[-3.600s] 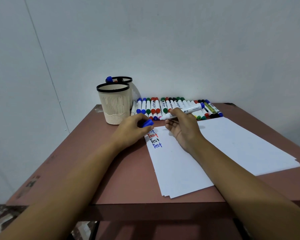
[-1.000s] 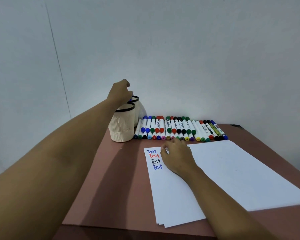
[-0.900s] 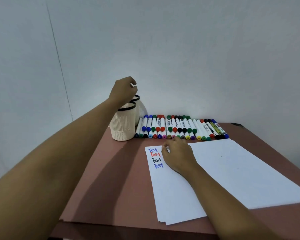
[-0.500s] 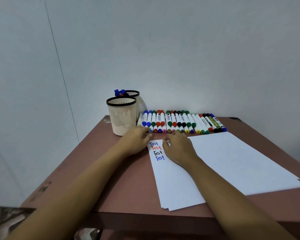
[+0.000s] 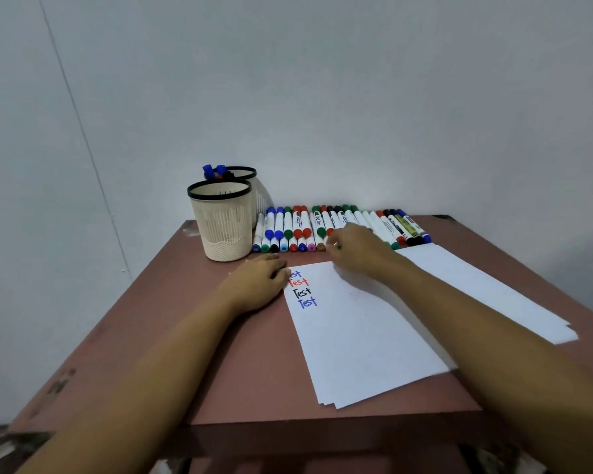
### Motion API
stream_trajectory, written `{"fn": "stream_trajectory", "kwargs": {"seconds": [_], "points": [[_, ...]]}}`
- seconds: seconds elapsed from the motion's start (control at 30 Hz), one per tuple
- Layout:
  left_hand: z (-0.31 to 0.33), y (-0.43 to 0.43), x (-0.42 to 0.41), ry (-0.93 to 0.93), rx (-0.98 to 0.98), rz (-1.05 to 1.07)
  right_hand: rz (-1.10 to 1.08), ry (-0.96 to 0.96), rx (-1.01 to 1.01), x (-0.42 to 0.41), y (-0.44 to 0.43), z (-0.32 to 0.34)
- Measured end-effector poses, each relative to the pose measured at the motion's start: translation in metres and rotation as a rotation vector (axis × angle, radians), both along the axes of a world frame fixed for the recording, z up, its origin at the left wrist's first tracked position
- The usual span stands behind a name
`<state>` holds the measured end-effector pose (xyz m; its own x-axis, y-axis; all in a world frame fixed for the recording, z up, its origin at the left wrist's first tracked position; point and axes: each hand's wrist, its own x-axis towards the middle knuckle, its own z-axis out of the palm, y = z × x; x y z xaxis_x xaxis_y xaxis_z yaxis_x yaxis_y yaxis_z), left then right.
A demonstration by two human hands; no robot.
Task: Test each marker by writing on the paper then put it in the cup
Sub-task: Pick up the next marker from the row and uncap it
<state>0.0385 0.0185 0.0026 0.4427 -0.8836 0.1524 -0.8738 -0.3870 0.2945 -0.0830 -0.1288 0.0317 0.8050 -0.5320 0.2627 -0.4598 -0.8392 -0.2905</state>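
A row of capped markers (image 5: pixel 288 230) lies along the table's far edge. My right hand (image 5: pixel 360 251) is over the middle of that row, fingers curled round a green-tipped marker (image 5: pixel 338 247) that is mostly hidden and blurred. My left hand (image 5: pixel 259 282) rests flat on the table at the top left corner of the paper (image 5: pixel 363 336), covering part of the first "Test". Four "Test" lines (image 5: pixel 303 292) in blue, red, black and blue are written there. The back cup (image 5: pixel 245 174) holds blue-capped markers (image 5: pixel 213 171). I see nothing in the front cup (image 5: pixel 221 230).
The paper is a stack of sheets, with more sheets (image 5: pixel 486 292) fanned out to the right. The brown table (image 5: pixel 185 336) has its front edge near me, and the two cups stand at its far left against the white wall.
My left hand dropped a marker in the back cup, then came down to the paper's corner. My right hand left the paper and reached forward onto the marker row.
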Motion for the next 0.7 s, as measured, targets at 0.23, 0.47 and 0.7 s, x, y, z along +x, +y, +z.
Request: {"fn": "stream_trajectory", "kwargs": {"seconds": [0.23, 0.47, 0.7], "points": [[-0.003, -0.002, 0.001, -0.009, 0.029, -0.001, -0.442, -0.150, -0.003, 0.009, -0.059, -0.011], [-0.004, -0.003, 0.003, -0.001, 0.046, 0.003, -0.511, -0.073, -0.019, 0.014, -0.064, -0.014], [-0.004, -0.001, 0.005, 0.054, -0.014, -0.015, -0.518, -0.398, 0.202, 0.015, -0.059, -0.005]]}}
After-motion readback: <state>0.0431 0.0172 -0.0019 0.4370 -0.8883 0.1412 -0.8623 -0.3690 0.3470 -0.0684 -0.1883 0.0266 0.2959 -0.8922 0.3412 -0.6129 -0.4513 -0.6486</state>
